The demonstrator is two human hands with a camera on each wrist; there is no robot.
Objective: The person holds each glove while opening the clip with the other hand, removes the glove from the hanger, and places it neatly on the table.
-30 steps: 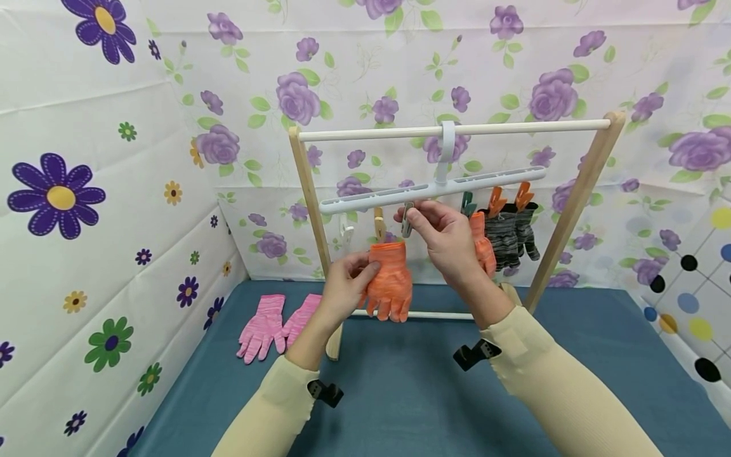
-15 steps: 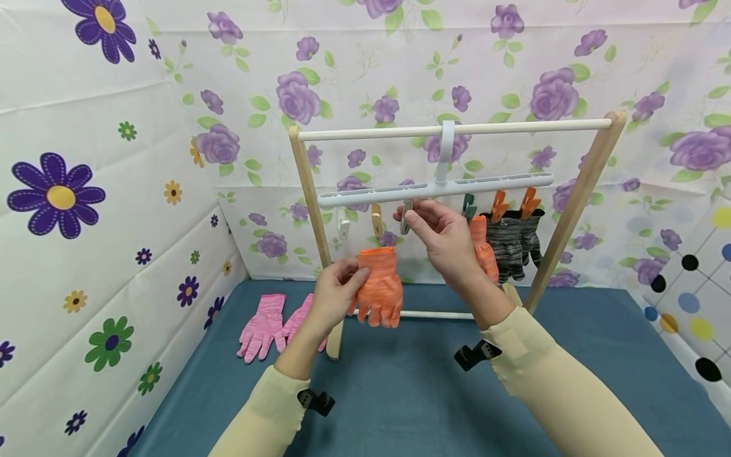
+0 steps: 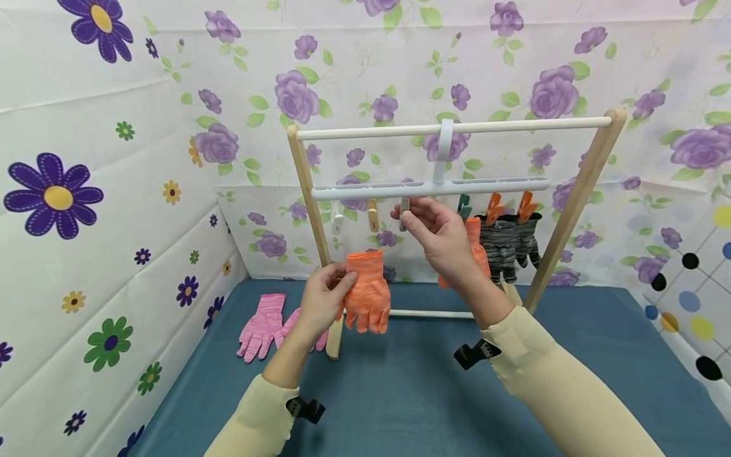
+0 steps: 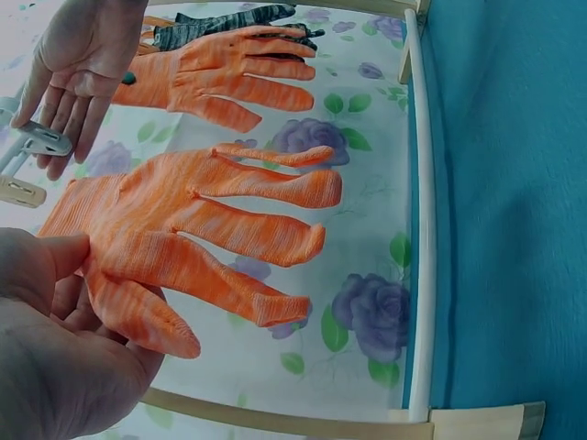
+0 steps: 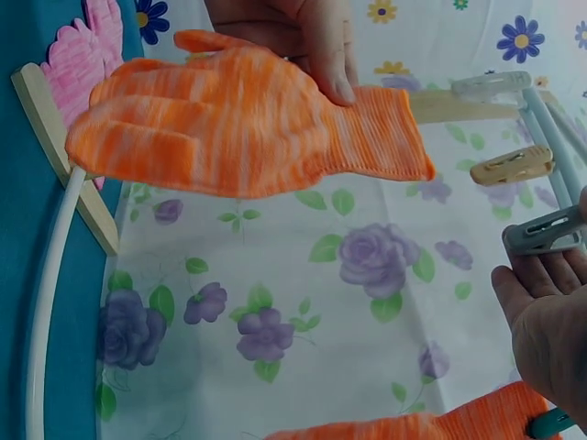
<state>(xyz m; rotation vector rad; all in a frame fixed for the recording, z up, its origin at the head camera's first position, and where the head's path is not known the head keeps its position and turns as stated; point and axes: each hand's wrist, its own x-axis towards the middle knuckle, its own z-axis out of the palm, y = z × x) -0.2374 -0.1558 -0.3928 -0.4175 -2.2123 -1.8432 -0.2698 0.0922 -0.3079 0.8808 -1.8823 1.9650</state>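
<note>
My left hand (image 3: 322, 301) pinches an orange knitted glove (image 3: 370, 292) near its cuff, with the glove's fingers hanging down. In the right wrist view the cuff's edge is apart from the clips. A grey clothespin (image 3: 405, 214) under the hanger (image 3: 377, 190) is between the thumb and fingers of my right hand (image 3: 445, 238). To its left hang a tan clothespin (image 3: 373, 216) and a white clothespin (image 3: 337, 219), with nothing in them. Right of it, a green clothespin (image 3: 464, 206) holds another orange glove (image 3: 477, 244), partly hidden by my right hand.
Two orange clothespins (image 3: 494, 207) hold dark grey gloves (image 3: 498, 247) at the hanger's right end. The hanger hooks over the white rod (image 3: 371, 132) of a wooden rack (image 3: 577, 209). Pink gloves (image 3: 261, 330) lie on the blue-green table (image 3: 411, 393) at the left.
My left hand has drawn the orange glove left and down, away from the clothespins. The hanger, tilted up to the right before, now sits nearly level. My right hand keeps hold of the grey clothespin.
</note>
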